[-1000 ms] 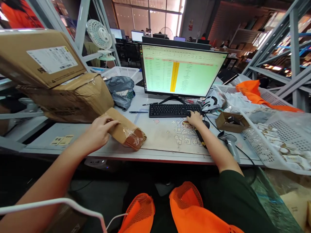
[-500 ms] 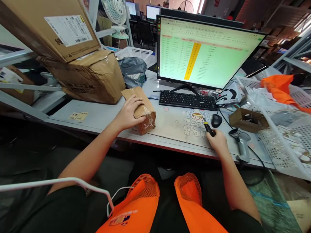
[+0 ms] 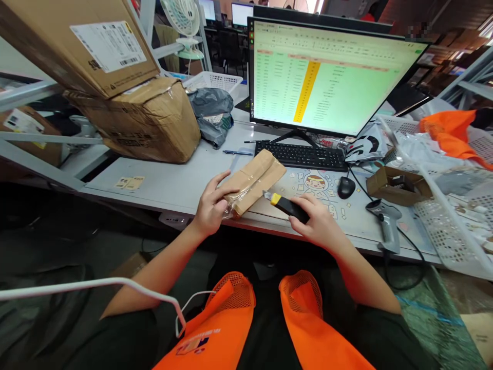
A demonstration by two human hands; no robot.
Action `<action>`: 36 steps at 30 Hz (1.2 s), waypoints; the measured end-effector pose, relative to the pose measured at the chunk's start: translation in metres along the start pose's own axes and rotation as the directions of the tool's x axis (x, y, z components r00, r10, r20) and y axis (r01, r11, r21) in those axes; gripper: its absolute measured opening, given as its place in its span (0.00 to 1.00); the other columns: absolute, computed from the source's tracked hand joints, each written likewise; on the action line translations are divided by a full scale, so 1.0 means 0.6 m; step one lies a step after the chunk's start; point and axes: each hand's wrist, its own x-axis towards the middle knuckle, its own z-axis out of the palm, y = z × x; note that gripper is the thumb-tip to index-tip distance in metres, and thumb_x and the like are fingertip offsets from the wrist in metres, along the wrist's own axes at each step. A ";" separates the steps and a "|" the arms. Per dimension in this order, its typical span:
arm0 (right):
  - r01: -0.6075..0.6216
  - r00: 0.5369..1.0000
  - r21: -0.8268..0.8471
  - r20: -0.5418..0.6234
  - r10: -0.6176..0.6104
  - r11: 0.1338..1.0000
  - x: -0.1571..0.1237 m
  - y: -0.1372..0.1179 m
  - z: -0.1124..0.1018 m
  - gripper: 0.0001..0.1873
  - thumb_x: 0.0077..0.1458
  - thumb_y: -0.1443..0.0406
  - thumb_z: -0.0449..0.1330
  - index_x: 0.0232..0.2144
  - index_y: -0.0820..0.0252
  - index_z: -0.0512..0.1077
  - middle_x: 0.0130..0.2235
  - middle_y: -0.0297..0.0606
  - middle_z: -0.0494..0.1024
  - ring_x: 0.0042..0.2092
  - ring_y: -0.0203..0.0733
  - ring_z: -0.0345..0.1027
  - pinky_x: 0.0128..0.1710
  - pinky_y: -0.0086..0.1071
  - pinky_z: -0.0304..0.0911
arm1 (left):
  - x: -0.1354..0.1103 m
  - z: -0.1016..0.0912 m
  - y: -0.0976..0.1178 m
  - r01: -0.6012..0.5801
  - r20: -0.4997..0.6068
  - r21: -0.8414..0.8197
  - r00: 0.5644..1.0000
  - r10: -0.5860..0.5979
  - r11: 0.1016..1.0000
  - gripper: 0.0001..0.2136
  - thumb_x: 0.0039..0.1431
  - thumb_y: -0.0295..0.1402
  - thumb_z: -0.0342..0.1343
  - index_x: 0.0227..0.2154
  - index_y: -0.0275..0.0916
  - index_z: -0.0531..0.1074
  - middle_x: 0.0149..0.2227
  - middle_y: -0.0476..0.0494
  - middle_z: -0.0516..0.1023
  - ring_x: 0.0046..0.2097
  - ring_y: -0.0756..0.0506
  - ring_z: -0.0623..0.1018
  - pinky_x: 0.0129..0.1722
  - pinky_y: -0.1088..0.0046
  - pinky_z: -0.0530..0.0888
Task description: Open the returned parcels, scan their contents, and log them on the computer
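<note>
Pale table (image 3: 181, 177) beneath a monitor (image 3: 342, 77) — left hand (image 3: 210, 210), fingers partly closed, holds a taped cardboard box (image 3: 256, 180); right hand (image 3: 321, 221), fingers curled, grips a utility knife (image 3: 288, 207).

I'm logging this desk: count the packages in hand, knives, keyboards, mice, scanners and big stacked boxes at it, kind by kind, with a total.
Package in the left hand: 1
Knife in the right hand: 1
Keyboard: 1
Mouse: 1
Scanner: 1
Big stacked boxes: 2
Total: 7
</note>
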 end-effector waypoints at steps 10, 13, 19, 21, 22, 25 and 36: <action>0.230 0.954 -0.169 0.231 -0.188 0.958 0.058 -0.033 0.014 0.21 0.63 0.60 0.62 0.57 0.58 0.76 0.48 0.44 0.77 0.41 0.46 0.75 0.41 0.38 0.72 | -0.043 0.035 -0.001 0.062 -0.103 0.159 0.994 -0.046 0.985 0.46 0.54 0.39 0.71 0.69 0.42 0.50 0.66 0.30 0.65 0.68 0.33 0.70 0.68 0.52 0.70; 0.274 0.945 -0.171 0.232 -0.231 0.946 0.063 -0.034 0.006 0.22 0.63 0.59 0.62 0.57 0.59 0.76 0.49 0.45 0.78 0.42 0.47 0.75 0.41 0.38 0.72 | -0.050 0.029 -0.012 0.028 -0.049 0.162 0.999 -0.021 0.986 0.53 0.53 0.39 0.72 0.73 0.42 0.42 0.68 0.28 0.64 0.69 0.32 0.70 0.67 0.53 0.71; 0.340 0.933 -0.227 0.201 -0.298 0.912 0.052 -0.025 -0.004 0.22 0.69 0.53 0.59 0.58 0.57 0.76 0.47 0.46 0.78 0.40 0.46 0.74 0.38 0.37 0.70 | -0.068 0.018 -0.021 -0.014 0.003 0.202 1.000 0.013 0.979 0.58 0.51 0.41 0.73 0.75 0.45 0.40 0.69 0.30 0.66 0.68 0.31 0.71 0.67 0.51 0.72; 0.347 0.930 -0.240 0.208 -0.302 0.907 0.050 -0.009 -0.013 0.25 0.70 0.49 0.57 0.59 0.57 0.77 0.47 0.46 0.78 0.40 0.47 0.74 0.39 0.37 0.70 | -0.076 0.015 -0.025 -0.053 0.012 0.195 0.999 0.052 0.979 0.56 0.51 0.41 0.73 0.75 0.45 0.42 0.68 0.30 0.67 0.67 0.31 0.73 0.66 0.51 0.73; 0.323 0.939 -0.253 0.202 -0.277 0.912 0.050 0.004 -0.020 0.26 0.70 0.48 0.57 0.60 0.56 0.77 0.47 0.46 0.78 0.41 0.47 0.74 0.40 0.37 0.70 | -0.079 0.013 -0.027 -0.059 0.010 0.191 0.998 0.058 0.980 0.55 0.51 0.41 0.73 0.75 0.45 0.44 0.67 0.30 0.68 0.66 0.31 0.73 0.66 0.51 0.73; 0.093 0.992 -0.311 0.116 -0.059 0.946 0.059 0.065 -0.056 0.27 0.68 0.46 0.58 0.58 0.53 0.80 0.47 0.46 0.78 0.42 0.47 0.74 0.42 0.38 0.70 | -0.080 0.002 -0.029 -0.018 0.004 0.166 1.000 0.018 0.986 0.52 0.51 0.42 0.72 0.74 0.43 0.48 0.66 0.30 0.68 0.65 0.31 0.74 0.65 0.51 0.74; -0.552 0.832 -0.425 -0.219 0.510 0.718 0.023 0.276 -0.117 0.27 0.66 0.49 0.58 0.55 0.62 0.82 0.49 0.51 0.80 0.51 0.55 0.74 0.53 0.41 0.67 | 0.006 -0.064 -0.040 0.111 0.234 -0.010 0.966 -0.105 0.994 0.45 0.50 0.54 0.68 0.67 0.38 0.63 0.65 0.30 0.70 0.64 0.32 0.74 0.65 0.52 0.72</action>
